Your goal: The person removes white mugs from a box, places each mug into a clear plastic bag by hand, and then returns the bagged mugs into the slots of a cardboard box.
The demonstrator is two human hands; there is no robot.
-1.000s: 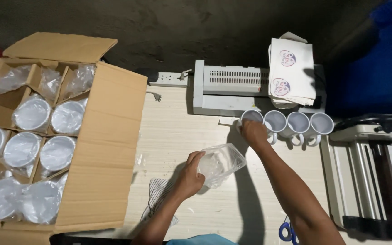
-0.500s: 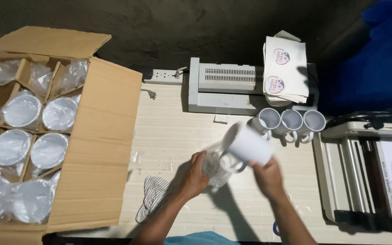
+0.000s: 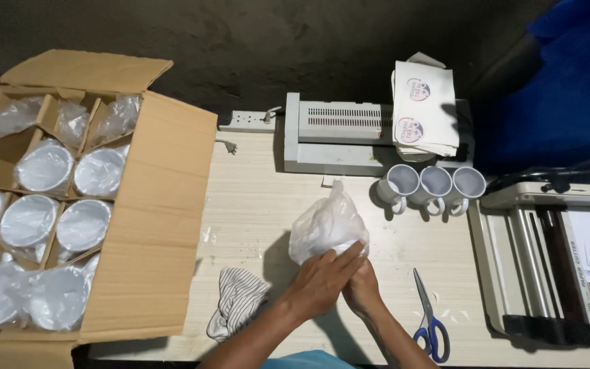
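Both hands meet low in the middle of the pale wooden table (image 3: 254, 205), closed around the bottom of a clear plastic bag (image 3: 326, 222) that puffs up above them and tapers to a twisted tip. The left hand (image 3: 322, 280) lies over the front of the bag with its fingers laid flat and pressed against the plastic; the right hand (image 3: 362, 288) sits just behind and under it, its fingers curled into the bag's lower edge, though whether they pinch the plastic cannot be told. Something pale shows through the bag, too blurred to name.

Left of the hands, a striped cloth (image 3: 237, 304) lies crumpled at the table's near edge. To the right, blue-handled scissors (image 3: 430, 321) lie shut, blades pointing away from the person.

A large open cardboard box (image 3: 151, 239) fills the left side, its divider cells holding white mugs wrapped in clear plastic (image 3: 46, 167). Beyond the bag, three bare white mugs (image 3: 435, 184) stand in a touching row in front of a grey laminator (image 3: 339, 137). A stack of white sheets with round red-and-blue prints (image 3: 421, 109) rests on the laminator's right end. A white power strip (image 3: 244, 121) sits beside it, and a paper cutter (image 3: 554, 253) occupies the right edge
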